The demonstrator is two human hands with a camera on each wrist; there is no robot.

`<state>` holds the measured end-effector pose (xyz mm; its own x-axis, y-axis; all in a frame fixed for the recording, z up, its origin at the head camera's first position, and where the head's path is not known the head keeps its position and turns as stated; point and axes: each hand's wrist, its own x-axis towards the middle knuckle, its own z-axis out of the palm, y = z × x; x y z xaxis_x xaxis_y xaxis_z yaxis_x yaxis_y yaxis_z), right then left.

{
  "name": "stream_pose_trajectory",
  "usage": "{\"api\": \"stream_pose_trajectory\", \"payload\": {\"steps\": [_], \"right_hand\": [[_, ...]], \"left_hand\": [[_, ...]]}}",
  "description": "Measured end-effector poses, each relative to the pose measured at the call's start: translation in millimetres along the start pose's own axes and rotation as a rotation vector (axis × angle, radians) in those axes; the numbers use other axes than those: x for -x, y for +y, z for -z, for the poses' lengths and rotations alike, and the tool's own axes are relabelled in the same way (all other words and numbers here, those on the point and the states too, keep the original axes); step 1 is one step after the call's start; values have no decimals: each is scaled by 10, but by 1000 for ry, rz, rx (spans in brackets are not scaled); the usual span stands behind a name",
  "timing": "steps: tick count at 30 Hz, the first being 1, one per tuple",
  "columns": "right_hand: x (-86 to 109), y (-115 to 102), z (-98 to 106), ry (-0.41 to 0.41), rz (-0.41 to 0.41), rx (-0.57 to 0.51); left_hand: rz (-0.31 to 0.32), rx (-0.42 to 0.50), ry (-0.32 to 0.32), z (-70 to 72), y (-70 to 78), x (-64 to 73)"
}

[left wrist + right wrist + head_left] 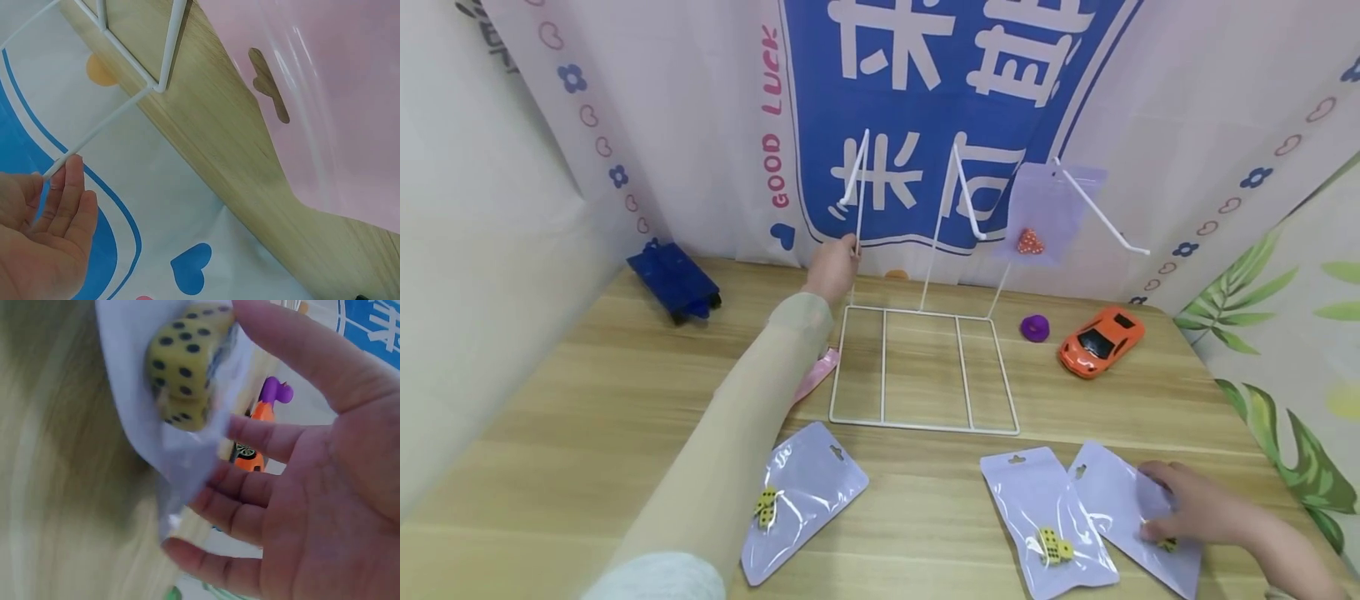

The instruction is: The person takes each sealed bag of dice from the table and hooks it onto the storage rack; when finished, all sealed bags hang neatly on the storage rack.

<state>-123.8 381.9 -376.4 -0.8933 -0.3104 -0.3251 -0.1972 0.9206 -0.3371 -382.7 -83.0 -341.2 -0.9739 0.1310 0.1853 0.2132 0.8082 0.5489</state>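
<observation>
**Right hand [1202, 504] is gripping a dice bag [1120, 492] as left hand [832, 268] is pinching a wire rack [921, 312]**

Nearest, at the lower right, the right hand is pinching the dice end of the lavender bag between thumb and fingers; yellow dice with black spots are showing inside. Whether that end is touching the table [550, 450] cannot be told. Just left of it, a second bag [1037, 500] is lying flat, yellow dice [1051, 546] sitting at its near end. Farther left, beside the pale-sleeved arm, a third bag [812, 479] is lying aslant, also holding yellow dice.

Beyond these, the rack's base is resting on the table. A pink bag [816, 375] is lying by its left side, partly hidden under the arm. To the rack's right, an orange toy car [1101, 342] is standing near a small purple toy [1035, 327].

Farther back, the left hand is holding the rack's left upright between thumb and fingertips. A blue object [675, 282] is lying at the back left. A bag with red, white-spotted pieces [1030, 242] is hanging at the right hook, before a printed cloth [700, 125].
</observation>
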Motion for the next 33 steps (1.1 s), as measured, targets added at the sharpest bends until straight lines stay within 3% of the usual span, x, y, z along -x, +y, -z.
{"api": "stream_pose_trajectory", "payload": {"steps": [5,7,13,18,19,22,26,33], "right_hand": [[-17,50,-30,34,21,-140],[-11,59,-39,83,24,-187],[-49,-44,36,340,38,-220],[-100,-338,230,586,23,-311],[-111,-421,277,647,45,-358],[-129,-705,413,809,170,-646],[-142,-1085,601,945,345,-1032],[-200,-1426,817,1016,452,-1167]], "left_hand": [[1,9,-5,2,1,9],[-1,6,-7,-4,9,6],[9,4,-14,1,14,-6],[23,16,-25,10,29,4],[23,11,-27,15,32,3],[23,-2,-33,28,43,2],[23,-4,-43,44,49,13],[40,19,-47,37,52,6]]}}
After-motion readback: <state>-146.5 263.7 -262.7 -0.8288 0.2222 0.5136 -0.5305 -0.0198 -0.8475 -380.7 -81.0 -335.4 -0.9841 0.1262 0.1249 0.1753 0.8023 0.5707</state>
